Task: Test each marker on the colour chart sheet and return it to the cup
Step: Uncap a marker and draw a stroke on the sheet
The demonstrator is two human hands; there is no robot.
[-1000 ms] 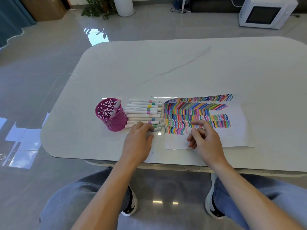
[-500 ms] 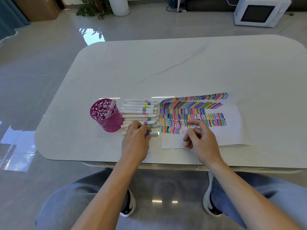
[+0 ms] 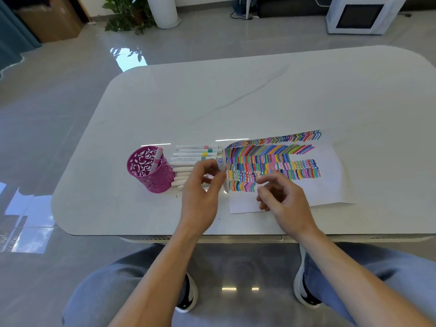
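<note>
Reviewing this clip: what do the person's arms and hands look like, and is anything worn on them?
Both forearms are bare, with no sleeves in view. The left hand and right hand are ungloved, and no watch, bracelet or ring is visible.

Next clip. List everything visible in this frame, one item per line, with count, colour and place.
table: one, white, centre.
cup: one, pink, on table, left.
marker in cup: one, white, pink cap, leaning inside.
colour chart sheet: one, white with many-coloured strokes, on table, right.
loose markers: a row, white with coloured bands, between cup and sheet; count partly hidden.
held marker: one, white, lilac cap, raised at sheet's left edge.
microwave: one, white, floor, far right.
plant: one, green, floor, far left.
left hand: pinches held marker.
right hand: loosely curled, empty, above sheet's near edge.
</note>
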